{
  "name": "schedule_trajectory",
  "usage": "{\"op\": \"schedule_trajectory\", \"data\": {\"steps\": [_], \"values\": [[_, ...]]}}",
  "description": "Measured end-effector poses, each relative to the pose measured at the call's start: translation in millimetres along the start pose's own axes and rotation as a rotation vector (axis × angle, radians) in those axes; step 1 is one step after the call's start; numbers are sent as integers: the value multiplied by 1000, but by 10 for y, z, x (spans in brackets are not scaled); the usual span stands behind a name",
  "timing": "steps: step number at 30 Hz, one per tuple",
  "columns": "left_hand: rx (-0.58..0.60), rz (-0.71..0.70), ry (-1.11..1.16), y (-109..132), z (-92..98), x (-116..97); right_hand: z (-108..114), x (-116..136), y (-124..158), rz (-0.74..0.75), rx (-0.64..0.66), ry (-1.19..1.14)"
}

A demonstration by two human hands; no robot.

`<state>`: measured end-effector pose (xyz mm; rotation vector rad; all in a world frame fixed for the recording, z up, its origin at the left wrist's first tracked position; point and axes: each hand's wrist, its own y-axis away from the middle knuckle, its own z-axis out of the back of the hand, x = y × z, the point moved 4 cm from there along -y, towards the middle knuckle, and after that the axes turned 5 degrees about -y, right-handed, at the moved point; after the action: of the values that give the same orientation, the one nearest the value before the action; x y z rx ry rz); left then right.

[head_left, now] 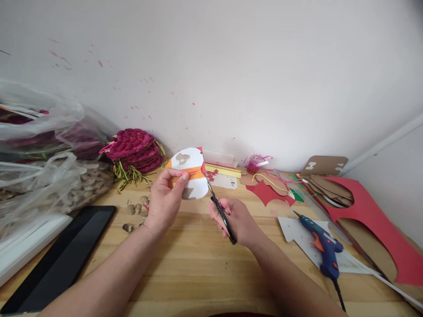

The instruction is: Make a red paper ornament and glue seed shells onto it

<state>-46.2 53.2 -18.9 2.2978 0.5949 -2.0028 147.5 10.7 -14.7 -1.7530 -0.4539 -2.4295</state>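
Note:
My left hand point(170, 193) pinches a rounded white card piece point(185, 154) between thumb and fingers, well above the wooden table. An orange strip point(194, 172) crosses the card's middle, with grey-brown patches above and below it. A bit of red paper point(200, 152) shows at the card's upper right edge. In my right hand point(236, 220) is a pair of scissors point(223, 215) with black handles. Their blades point up and left and meet the card's right edge; how far apart the blades are I cannot make out.
On the right lie a blue glue gun point(319, 244), white paper point(352, 259) and a red sheet with cutouts point(373, 211). Red scraps point(264, 193) and a yellow ruler point(224, 170) are near the wall. Purple woven pieces point(134, 149), plastic bags point(82, 176) and a black tablet point(66, 259) sit left.

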Motion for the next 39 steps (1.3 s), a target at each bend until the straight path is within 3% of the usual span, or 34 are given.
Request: {"op": "schedule_trajectory", "data": {"steps": [20, 39], "values": [[-16, 17, -6, 30, -14, 23, -39, -26, 8, -73, 5, -114], [10, 60, 31, -3, -21, 41, -48, -33, -5, -37, -6, -108]]}}
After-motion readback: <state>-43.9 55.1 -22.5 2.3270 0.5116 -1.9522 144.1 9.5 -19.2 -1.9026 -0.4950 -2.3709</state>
